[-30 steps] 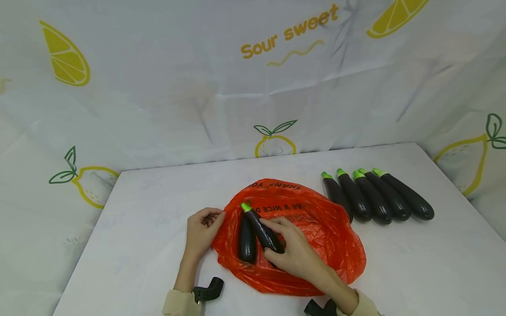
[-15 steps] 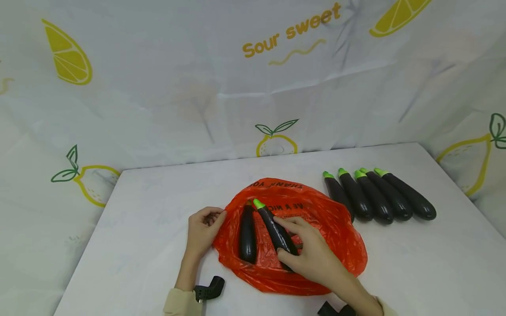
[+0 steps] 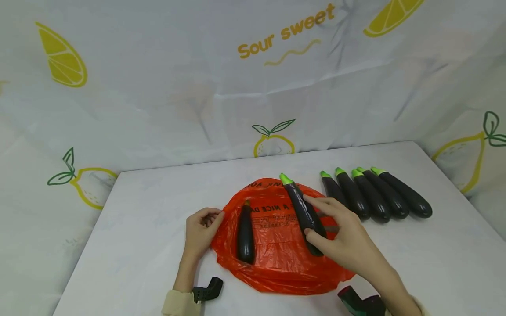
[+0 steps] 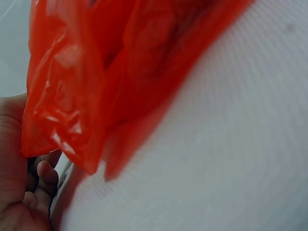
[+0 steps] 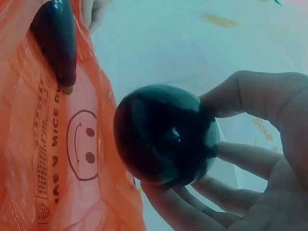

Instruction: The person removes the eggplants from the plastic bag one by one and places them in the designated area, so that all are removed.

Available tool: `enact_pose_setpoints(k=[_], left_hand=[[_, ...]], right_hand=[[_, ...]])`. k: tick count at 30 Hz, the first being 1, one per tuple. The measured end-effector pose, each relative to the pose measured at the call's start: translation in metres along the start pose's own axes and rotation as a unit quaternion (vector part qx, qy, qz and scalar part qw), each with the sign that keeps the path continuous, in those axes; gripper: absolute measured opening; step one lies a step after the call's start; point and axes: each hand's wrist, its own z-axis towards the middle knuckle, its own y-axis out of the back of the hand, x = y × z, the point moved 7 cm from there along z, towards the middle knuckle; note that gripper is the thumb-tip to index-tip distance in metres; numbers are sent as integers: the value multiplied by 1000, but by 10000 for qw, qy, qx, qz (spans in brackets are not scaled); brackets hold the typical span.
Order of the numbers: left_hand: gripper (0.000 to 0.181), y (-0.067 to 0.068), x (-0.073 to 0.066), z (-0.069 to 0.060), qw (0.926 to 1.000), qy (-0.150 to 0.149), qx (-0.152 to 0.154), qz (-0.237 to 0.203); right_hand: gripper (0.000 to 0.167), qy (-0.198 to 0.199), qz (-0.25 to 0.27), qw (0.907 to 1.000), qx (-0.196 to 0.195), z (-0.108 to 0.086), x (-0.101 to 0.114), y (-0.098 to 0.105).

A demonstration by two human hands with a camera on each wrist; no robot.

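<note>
My right hand (image 3: 345,235) grips a dark eggplant (image 3: 304,213) with a bright green stem end, held over the right part of a red plastic bag (image 3: 276,272). In the right wrist view the rounded bottom of that eggplant (image 5: 166,137) faces the camera, thumb and fingers curled about it. A second eggplant (image 3: 246,235) lies in the left part of the bag. My left hand (image 3: 201,232) pinches the bag's left edge; in the left wrist view red plastic (image 4: 67,106) hangs by its fingers, partly hiding them.
Several more eggplants (image 3: 375,197) lie side by side on the white table (image 3: 150,245), just right of the bag. Behind the table hangs a white cloth (image 3: 158,109) with lemon prints. A black wrist device (image 3: 209,290) sits at the left sleeve.
My right hand has carried its eggplant right and away from the one lying in the bag. That second eggplant has stayed put. My left hand keeps its place on the bag's edge.
</note>
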Motion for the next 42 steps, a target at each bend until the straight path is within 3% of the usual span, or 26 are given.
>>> enact_pose_setpoints(k=[6, 19, 28, 34, 42], left_hand=[[5, -2, 0, 1, 10000, -4, 61, -10], [8, 2, 1, 0, 10000, -7, 1, 27], [5, 3, 0, -2, 10000, 51, -74, 17], [6, 2, 1, -1, 9999, 76, -63, -30], [5, 1, 2, 0, 10000, 57, -41, -13]], right_hand=[[67, -133, -332, 9993, -89, -10, -15, 12], [74, -731, -1202, 9883, -592, -54, -84, 54], [77, -1389, -1375, 9806, -141, -69, -107, 53], [79, -1890, -1528, 9694, 355, -77, -125, 45], [82, -2202, -1571, 9600, 721, -84, -146, 39]])
